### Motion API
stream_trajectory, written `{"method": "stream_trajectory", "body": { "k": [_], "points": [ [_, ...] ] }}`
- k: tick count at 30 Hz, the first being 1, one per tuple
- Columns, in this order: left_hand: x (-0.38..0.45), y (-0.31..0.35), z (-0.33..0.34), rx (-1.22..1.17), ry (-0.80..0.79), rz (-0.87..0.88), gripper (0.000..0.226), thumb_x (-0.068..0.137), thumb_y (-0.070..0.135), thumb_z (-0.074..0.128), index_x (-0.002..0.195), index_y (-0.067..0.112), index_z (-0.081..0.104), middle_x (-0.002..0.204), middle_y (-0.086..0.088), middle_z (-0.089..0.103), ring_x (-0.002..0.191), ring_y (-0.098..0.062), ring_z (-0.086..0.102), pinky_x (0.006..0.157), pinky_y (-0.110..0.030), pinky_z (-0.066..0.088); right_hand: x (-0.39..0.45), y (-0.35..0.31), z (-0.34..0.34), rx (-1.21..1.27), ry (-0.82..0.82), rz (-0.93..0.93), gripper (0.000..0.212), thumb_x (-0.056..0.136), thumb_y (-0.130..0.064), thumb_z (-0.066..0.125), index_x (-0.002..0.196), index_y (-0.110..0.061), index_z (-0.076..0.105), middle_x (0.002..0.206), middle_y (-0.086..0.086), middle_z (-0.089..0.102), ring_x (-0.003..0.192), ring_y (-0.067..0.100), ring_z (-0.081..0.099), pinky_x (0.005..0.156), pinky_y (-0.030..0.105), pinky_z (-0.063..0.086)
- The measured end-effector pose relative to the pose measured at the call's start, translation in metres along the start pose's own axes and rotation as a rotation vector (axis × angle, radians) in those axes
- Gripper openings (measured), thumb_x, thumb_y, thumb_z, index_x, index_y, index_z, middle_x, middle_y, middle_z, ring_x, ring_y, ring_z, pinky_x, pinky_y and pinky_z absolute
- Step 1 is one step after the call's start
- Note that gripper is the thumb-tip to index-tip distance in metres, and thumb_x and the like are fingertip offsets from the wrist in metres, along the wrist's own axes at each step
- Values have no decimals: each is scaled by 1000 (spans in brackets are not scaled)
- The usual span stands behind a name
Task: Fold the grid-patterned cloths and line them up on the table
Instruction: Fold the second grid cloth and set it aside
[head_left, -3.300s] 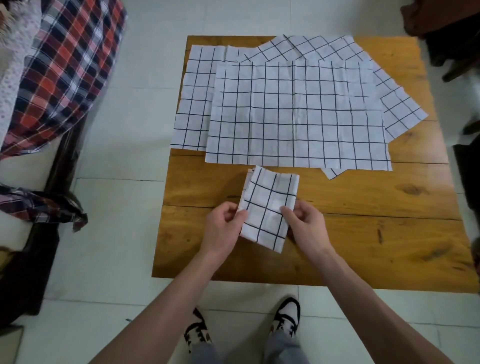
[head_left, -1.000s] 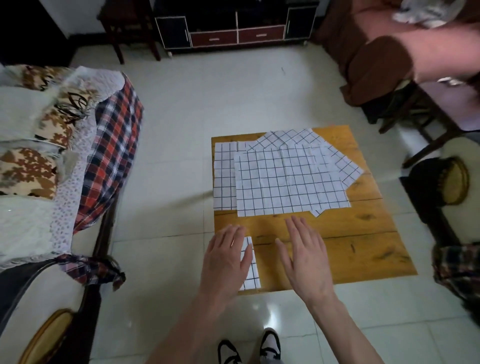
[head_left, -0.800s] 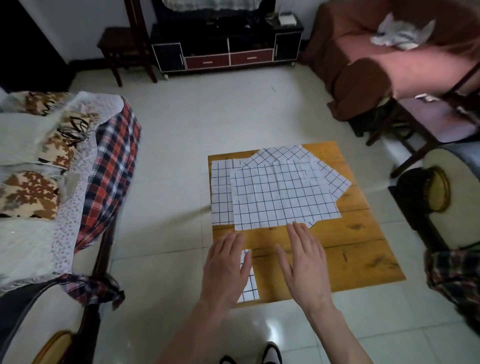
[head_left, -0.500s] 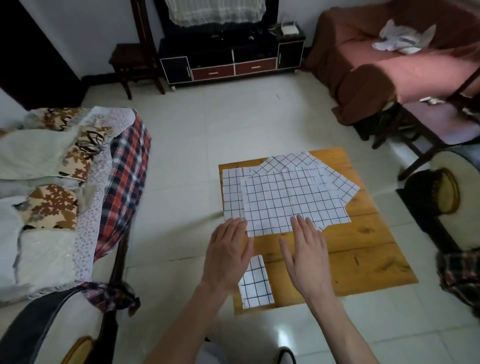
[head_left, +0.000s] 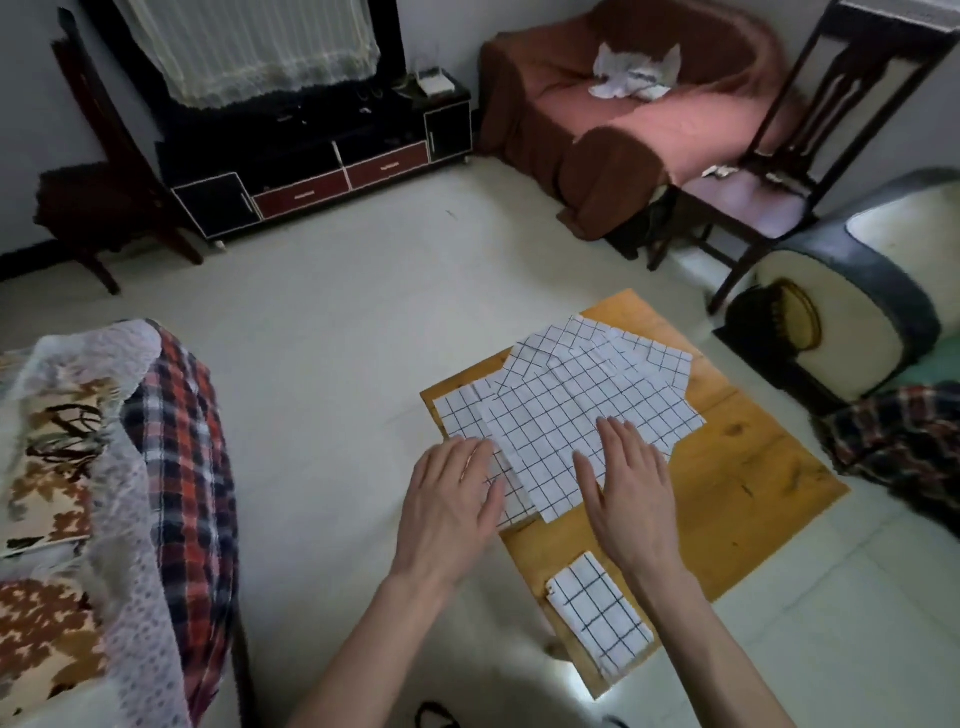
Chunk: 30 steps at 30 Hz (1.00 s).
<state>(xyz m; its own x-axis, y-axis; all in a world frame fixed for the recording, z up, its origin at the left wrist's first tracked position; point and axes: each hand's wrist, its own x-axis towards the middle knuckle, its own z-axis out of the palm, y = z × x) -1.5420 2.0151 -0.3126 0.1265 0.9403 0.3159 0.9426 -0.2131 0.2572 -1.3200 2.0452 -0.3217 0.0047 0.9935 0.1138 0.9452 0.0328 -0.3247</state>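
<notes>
My hands are reaching further forward than a moment ago, away from the folded cloth (head_left: 600, 616) lying at the near left corner of the table (head_left: 737, 483), and now over the pile of flat cloths (head_left: 566, 415). My left hand (head_left: 449, 512) is hovering with fingers straight over the pile's near left edge, holding nothing; my right hand (head_left: 626, 491) is spreading flat over the top cloth, also gripping nothing, though I cannot tell whether it is pressing down. The sheets are overlapping at odd angles, so I am risking dragging two at once. The folded cloth is sitting close to the table's edge, and my forearm could be nudging it off.
</notes>
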Motion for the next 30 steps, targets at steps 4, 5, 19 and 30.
{"method": "stream_trajectory", "body": {
  "k": [4, 5, 19, 30],
  "points": [
    [13, -36, -2, -63, -69, 23, 50, 108, 42, 37, 140, 13, 62, 141, -3, 63, 136, -21, 52, 119, -38, 38, 6, -32, 11, 11, -1, 60, 71, 107, -59, 21, 160, -13, 37, 165, 7, 40, 157, 24, 26, 129, 44, 18],
    [18, -46, 0, -74, -78, 37, 50, 108, 42, 37, 140, 13, 61, 142, -3, 63, 137, -21, 52, 119, -39, 40, 9, -39, 15, 7, 5, 73, 71, 107, -59, 21, 161, -14, 36, 165, 7, 39, 157, 23, 25, 129, 44, 17],
    [140, -99, 81, -200, -229, 252, 48, 108, 39, 40, 147, 14, 56, 152, -3, 55, 146, -19, 45, 120, -41, 37, 81, -58, 94, 65, 100, 394, 70, 108, -56, 26, 161, -11, 32, 168, 10, 31, 159, 26, 22, 128, 49, 24],
    [248, -95, 148, -283, -326, 485, 49, 108, 36, 41, 144, 8, 58, 148, -7, 59, 143, -23, 48, 120, -40, 35, 134, -31, 128, 92, 86, 655, 68, 107, -54, 31, 161, -12, 33, 167, 9, 35, 158, 26, 25, 126, 51, 27]
  ]
}}
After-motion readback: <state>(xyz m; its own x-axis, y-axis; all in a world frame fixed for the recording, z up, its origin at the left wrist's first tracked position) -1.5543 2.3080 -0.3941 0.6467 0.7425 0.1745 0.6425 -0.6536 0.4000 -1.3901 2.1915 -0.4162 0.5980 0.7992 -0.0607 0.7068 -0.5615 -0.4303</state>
